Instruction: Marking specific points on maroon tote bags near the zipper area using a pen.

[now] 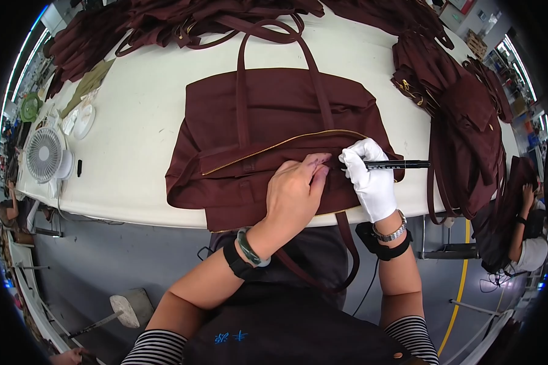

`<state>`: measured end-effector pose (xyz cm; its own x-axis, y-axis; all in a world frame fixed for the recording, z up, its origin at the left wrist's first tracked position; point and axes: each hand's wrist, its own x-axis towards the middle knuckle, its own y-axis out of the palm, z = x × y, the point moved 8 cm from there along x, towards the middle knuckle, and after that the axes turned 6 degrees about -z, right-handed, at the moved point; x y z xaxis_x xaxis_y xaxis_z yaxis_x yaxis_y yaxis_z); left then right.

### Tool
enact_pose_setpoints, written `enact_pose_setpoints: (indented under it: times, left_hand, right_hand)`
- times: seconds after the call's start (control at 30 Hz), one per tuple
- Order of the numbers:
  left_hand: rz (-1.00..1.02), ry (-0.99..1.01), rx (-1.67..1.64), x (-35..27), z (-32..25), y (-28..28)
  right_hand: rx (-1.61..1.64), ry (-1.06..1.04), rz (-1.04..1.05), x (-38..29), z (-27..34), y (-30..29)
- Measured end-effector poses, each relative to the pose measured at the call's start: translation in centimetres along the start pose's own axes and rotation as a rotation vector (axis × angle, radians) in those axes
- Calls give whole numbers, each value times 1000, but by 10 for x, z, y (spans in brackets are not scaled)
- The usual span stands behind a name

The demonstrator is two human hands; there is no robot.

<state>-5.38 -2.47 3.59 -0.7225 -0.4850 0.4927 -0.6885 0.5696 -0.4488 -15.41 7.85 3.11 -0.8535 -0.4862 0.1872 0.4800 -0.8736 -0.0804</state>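
A maroon fabric tote bag [283, 100] lies flat on the white table, its handles stretched towards the far side. Its gold-toothed zipper [274, 147] is undone, and the opening faces me. My left hand [294, 189], bare with dark stains on the fingers, rests over the opening and pinches the fabric between thumb and fingertips. In a white glove, my right hand [370, 178] grips a black marker pen [404, 164] that bears writing. The pen's back end points right; its tip, by the bag's opening, is hidden behind the gloved fingers.
More maroon bags [466, 100] are heaped at the right edge, with another pile [164, 23] along the far side. A small white fan [45, 153] stands at the left, near a black pen cap [79, 168]. Another person [527, 228] sits at the far right.
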Motion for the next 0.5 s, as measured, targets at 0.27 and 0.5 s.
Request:
enact_pose_setpoints:
  times: [0.27,0.5]
  left_hand:
    - [-12,-14,-7,1,-1,-1]
    - [-26,20,-26,0,-2,0]
  right_hand:
    - [-19,-34,-36,1,1,-2]
    - [-17,-189,-106,-13,15,-14]
